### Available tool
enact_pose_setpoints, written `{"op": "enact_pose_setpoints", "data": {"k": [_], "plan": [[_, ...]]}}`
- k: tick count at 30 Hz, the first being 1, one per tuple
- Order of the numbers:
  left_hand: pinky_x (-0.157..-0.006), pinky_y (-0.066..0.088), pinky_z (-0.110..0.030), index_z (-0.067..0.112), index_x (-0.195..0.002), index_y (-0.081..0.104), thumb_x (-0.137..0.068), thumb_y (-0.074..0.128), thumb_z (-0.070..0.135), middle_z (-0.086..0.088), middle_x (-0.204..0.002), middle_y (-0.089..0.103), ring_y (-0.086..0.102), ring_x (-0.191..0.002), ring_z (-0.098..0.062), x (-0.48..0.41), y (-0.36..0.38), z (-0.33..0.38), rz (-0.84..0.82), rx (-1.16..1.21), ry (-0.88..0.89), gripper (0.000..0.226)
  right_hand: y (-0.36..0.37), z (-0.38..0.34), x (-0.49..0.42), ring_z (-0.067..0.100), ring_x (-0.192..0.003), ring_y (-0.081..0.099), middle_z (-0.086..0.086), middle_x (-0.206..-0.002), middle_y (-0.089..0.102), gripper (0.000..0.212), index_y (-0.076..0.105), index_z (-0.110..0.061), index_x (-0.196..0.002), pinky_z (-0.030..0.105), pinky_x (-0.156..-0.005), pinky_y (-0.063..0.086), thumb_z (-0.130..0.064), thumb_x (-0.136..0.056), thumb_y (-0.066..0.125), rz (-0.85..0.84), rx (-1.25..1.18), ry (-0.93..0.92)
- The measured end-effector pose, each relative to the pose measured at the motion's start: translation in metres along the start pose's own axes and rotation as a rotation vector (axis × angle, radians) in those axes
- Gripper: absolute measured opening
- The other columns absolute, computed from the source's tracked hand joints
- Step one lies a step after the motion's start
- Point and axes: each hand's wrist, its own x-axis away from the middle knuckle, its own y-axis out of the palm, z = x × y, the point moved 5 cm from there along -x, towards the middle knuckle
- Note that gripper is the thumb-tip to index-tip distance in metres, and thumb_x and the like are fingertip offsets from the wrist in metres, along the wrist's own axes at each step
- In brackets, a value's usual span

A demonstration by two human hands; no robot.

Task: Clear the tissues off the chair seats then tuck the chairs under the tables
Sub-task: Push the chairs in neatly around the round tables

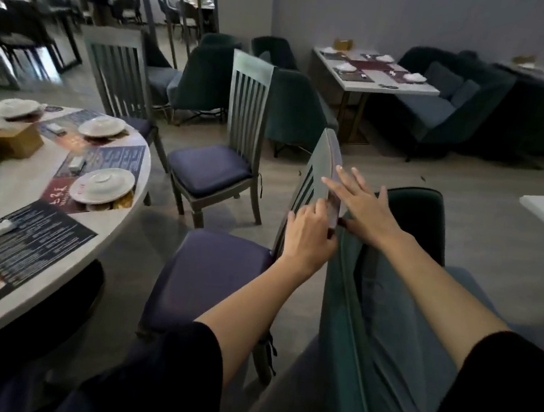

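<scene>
Teal armchair (346, 312) just behind chair (211, 266), round table (9, 190) left

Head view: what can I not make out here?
All in the head view:
- Front legs of the nearest chair: hidden under its seat.
- Seat of the farthest chair: partly behind the round table.
- The round table itself: cut off by the left edge.
- Print on the placemat: blurred, too small.

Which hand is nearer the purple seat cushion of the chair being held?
Left. The left hand grips the backrest low down, just above the rear edge of the seat cushion; the right hand rests flat higher up on the same backrest.
</scene>
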Motion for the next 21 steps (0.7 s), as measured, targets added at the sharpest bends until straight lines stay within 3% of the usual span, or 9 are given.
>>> {"op": "enact_pose_setpoints", "data": {"k": [3, 9, 14, 19, 21], "plan": [[-0.069, 0.055, -0.042, 0.008, -0.111, 0.048, -0.082, 0.061, 0.014, -0.01, -0.096, 0.062, 0.063, -0.081, -0.025, -0.003, -0.003, -0.002, -0.04, 0.184, 0.021, 0.032, 0.008, 0.007, -0.025, 0.022, -0.147, -0.003, -0.002, -0.161, 0.005, 0.075, 0.021, -0.038, -0.148, 0.069, -0.108, 0.01, -0.035, -0.087, 0.064, -0.041, -0.038, -0.091], [-0.064, 0.056, -0.035, 0.007, -0.127, 0.042, -0.083, 0.062, 0.012, -0.007, -0.096, 0.064, 0.063, -0.075, -0.019, 0.007, -0.012, -0.009, -0.058, 0.211, 0.072, 0.049, 0.011, 0.017, -0.047, 0.022, -0.147, 0.012, 0.001, -0.155, 0.029, 0.056, 0.051, -0.03, -0.126, 0.06, -0.113, 0.011, -0.042, -0.077, 0.072, 0.031, -0.052, -0.322], [-0.071, 0.056, -0.023, 0.015, -0.143, 0.03, -0.086, 0.063, 0.02, -0.002, -0.117, 0.062, 0.064, -0.091, -0.011, 0.045, -0.044, -0.036, -0.152, 0.182, 0.129, 0.066, 0.024, -0.003, -0.045, 0.023, -0.143, 0.024, 0.003, -0.149, 0.039, 0.057, 0.052, -0.027, -0.124, 0.054, -0.115, 0.017, -0.043, -0.074, 0.074, 0.044, -0.181, -0.465], [-0.081, 0.045, -0.007, 0.021, -0.142, 0.035, -0.085, 0.065, 0.023, 0.012, -0.115, 0.061, 0.057, -0.098, 0.009, 0.096, -0.102, -0.064, -0.191, 0.168, 0.107, 0.064, 0.032, -0.048, -0.033, 0.024, -0.139, 0.031, 0.006, -0.142, 0.045, 0.056, 0.051, -0.023, -0.127, 0.052, -0.115, 0.022, -0.039, -0.077, 0.072, 0.098, -0.3, -0.602], [-0.082, 0.043, -0.007, 0.026, -0.14, 0.039, -0.083, 0.065, 0.024, 0.011, -0.114, 0.063, 0.059, -0.1, 0.006, 0.116, -0.123, -0.076, -0.168, 0.149, 0.067, 0.062, 0.035, -0.072, -0.027, 0.024, -0.135, 0.036, 0.006, -0.136, 0.049, 0.055, 0.05, -0.025, -0.127, 0.053, -0.114, 0.022, -0.044, -0.079, 0.067, 0.126, -0.308, -0.648]]}}
